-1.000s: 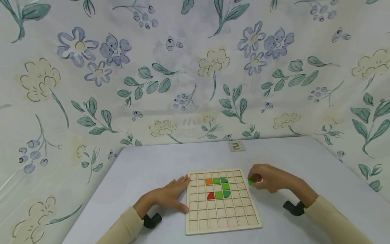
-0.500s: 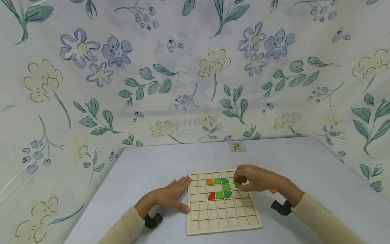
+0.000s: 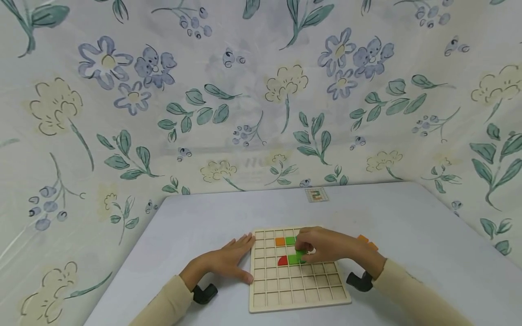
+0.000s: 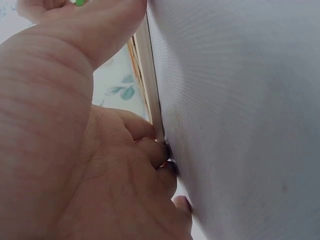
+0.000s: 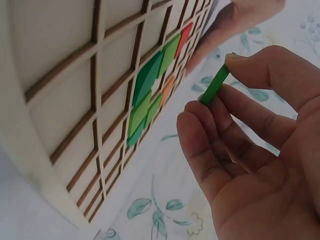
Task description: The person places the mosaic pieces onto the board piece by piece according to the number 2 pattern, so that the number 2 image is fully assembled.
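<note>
A wooden grid board (image 3: 277,299) lies on the table. On it are an orange tile (image 3: 280,241), a red rounded tile (image 3: 283,261) and several green tiles (image 5: 140,113), partly covered by my right hand in the head view. My right hand (image 3: 326,243) is over the board and pinches a thin green tile (image 5: 216,86) between thumb and fingertips. That tile is apart from the grid in the right wrist view. My left hand (image 3: 230,259), fingers spread, rests on the table with thumb and fingertips at the board's left edge.
Loose orange tiles (image 3: 373,246) lie right of the board, partly behind my right forearm. A small pattern card (image 3: 316,194) is at the far edge of the white table (image 3: 204,217). Flowered cloth (image 3: 253,108) hangs behind it.
My right hand has carried the green tile leftward from beside the board to over the placed tiles. More orange shows beyond the right forearm. The left hand stays put.
</note>
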The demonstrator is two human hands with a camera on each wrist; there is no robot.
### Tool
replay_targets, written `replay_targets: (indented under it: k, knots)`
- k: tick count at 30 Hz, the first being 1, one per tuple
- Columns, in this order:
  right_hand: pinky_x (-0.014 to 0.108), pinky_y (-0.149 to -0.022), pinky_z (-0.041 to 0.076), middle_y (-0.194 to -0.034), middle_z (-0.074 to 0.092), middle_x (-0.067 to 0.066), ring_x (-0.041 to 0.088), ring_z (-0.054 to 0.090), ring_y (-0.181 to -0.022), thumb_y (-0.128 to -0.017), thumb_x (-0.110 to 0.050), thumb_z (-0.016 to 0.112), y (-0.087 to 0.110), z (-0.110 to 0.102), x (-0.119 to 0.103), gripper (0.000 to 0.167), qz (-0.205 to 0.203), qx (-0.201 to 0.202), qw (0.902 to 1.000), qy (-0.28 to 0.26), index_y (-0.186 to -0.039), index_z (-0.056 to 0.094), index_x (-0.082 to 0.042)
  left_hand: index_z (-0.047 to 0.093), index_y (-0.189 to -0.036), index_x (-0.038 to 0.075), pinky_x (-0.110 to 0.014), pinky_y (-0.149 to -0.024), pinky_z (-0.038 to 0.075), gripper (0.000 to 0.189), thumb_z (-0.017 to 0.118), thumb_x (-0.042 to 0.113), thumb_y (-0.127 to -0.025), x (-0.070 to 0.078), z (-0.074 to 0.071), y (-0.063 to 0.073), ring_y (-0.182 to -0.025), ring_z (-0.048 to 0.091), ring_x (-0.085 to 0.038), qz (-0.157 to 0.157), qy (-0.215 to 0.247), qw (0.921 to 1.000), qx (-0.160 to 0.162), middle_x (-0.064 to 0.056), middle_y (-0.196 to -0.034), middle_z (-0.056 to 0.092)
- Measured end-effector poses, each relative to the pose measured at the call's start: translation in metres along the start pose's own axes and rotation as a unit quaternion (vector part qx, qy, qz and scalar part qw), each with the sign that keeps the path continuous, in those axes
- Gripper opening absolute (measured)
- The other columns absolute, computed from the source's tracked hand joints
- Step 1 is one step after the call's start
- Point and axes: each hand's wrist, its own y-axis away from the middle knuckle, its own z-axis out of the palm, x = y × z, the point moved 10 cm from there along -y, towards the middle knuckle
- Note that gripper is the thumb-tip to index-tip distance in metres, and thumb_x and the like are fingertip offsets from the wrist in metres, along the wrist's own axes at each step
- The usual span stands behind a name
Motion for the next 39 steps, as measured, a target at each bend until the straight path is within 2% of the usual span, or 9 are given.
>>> replay_targets:
  k: [5,13,20,27,39]
  knots:
    - [0.014,-0.072,0.049,-0.088,0.056,-0.01,0.0,0.049,-0.079,-0.09,-0.013,0.074,-0.01,0.009,-0.007,0.011,-0.012,-0.007,0.9998,0.013,-0.099,0.069,-0.014,0.013,-0.159,-0.001,-0.054,-0.127,0.006,0.115,0.079,0.051,-0.08,0.0,-0.001,0.001,-0.157,0.005,-0.034,-0.001,0.0,1.0,0.001,-0.02,-0.168,0.007]
    - [0.013,-0.071,0.049,-0.088,0.058,-0.005,0.001,0.049,-0.078,-0.09,-0.013,0.073,-0.017,0.011,-0.023,0.01,-0.05,0.0,0.9986,0.017,-0.099,0.071,-0.013,0.012,-0.159,-0.002,-0.055,-0.127,0.005,0.115,0.078,0.051,-0.081,-0.001,-0.003,0.003,-0.157,0.004,-0.034,0.005,-0.001,1.0,0.0,-0.021,-0.167,0.006]
    - [0.013,-0.071,0.049,-0.091,0.057,-0.009,-0.001,0.05,-0.079,-0.09,-0.016,0.073,-0.023,0.025,-0.024,0.013,-0.031,-0.007,0.9995,0.008,-0.103,0.071,-0.013,0.011,-0.159,-0.002,-0.055,-0.126,0.005,0.115,0.076,0.054,-0.082,-0.001,-0.003,0.003,-0.157,0.004,-0.035,0.008,0.0,1.0,-0.002,-0.021,-0.167,0.005]
    - [0.012,-0.069,0.049,-0.09,0.059,-0.01,-0.004,0.051,-0.077,-0.09,-0.017,0.073,-0.024,0.031,-0.026,0.012,-0.043,-0.001,0.9989,0.018,-0.101,0.071,-0.012,0.012,-0.159,-0.003,-0.054,-0.127,0.005,0.114,0.076,0.052,-0.082,0.0,-0.003,0.003,-0.157,0.004,-0.035,0.008,-0.001,1.0,-0.003,-0.021,-0.167,0.006]
    - [0.012,-0.071,0.048,-0.092,0.06,-0.01,-0.003,0.047,-0.079,-0.091,-0.018,0.074,-0.023,0.036,-0.027,0.014,-0.041,-0.002,0.9988,0.026,-0.104,0.073,-0.013,0.011,-0.159,-0.001,-0.052,-0.127,0.004,0.114,0.076,0.052,-0.082,-0.001,-0.001,-0.001,-0.157,0.003,-0.032,0.0,0.0,1.0,-0.007,-0.019,-0.168,0.005]
